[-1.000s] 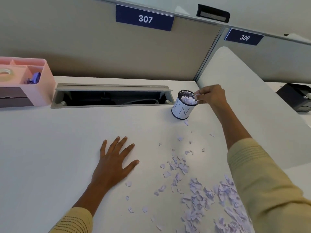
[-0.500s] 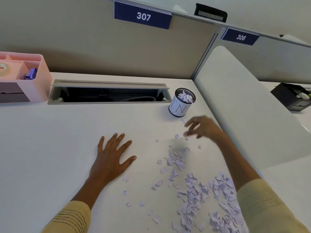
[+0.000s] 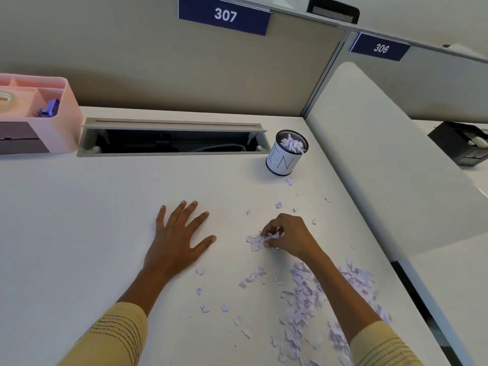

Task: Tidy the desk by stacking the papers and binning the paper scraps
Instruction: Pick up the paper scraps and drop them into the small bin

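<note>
Back from the bin point(image 3: 287, 153), the right hand point(image 3: 290, 237) had dropped onto the scraps point(image 3: 303, 294).

Its fingers point(image 3: 266, 231) pinched a small cluster mid-tabletop point(image 3: 79, 233); the left hand point(image 3: 175, 241) lay flat, fingers spread. Light, flimsy bits probably need bunching, not single picks.

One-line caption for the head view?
Right hand gathers paper scraps near the bin; left hand rests flat.

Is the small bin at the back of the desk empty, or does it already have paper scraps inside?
Not empty. The bin stands upright, and pale paper scraps show inside its mesh rim, heaped near the top.
</note>
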The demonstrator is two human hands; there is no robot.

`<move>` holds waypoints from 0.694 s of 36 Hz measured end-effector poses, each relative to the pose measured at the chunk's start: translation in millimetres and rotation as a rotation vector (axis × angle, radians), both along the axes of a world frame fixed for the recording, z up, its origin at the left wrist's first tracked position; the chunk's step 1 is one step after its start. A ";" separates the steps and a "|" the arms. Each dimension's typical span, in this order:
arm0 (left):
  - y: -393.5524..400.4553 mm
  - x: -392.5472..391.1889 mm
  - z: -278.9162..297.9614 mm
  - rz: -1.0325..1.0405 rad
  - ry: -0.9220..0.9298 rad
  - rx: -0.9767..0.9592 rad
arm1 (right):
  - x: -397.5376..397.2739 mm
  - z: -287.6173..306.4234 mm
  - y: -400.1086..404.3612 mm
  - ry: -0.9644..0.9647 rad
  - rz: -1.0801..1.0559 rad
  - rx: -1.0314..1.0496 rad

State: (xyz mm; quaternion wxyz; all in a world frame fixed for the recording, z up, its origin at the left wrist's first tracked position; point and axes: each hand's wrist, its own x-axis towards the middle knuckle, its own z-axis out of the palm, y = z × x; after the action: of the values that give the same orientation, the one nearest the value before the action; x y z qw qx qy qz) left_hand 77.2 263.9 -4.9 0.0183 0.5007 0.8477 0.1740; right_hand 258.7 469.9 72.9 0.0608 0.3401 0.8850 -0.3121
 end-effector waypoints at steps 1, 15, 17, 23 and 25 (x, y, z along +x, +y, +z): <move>-0.1 0.0 -0.2 0.001 0.002 -0.003 | -0.2 0.5 0.2 0.014 -0.021 -0.020; -0.1 -0.4 -0.5 -0.007 0.012 -0.014 | -28.1 63.0 59.4 0.163 -0.164 0.050; -0.1 -0.2 -0.5 -0.010 0.008 -0.009 | -39.7 83.7 84.1 0.256 -0.226 0.119; 0.6 -0.4 -1.1 -0.010 0.010 -0.001 | -82.7 114.1 135.2 0.324 -0.272 0.312; 0.4 -0.2 -0.8 -0.010 0.005 -0.002 | -96.1 110.0 140.7 0.273 -0.247 0.349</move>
State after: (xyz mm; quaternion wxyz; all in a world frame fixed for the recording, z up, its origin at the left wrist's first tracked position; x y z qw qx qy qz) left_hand 77.0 264.2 -5.7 0.0178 0.5053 0.8454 0.1719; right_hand 162.6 610.6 182.9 -0.1576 0.4055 0.8773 -0.2028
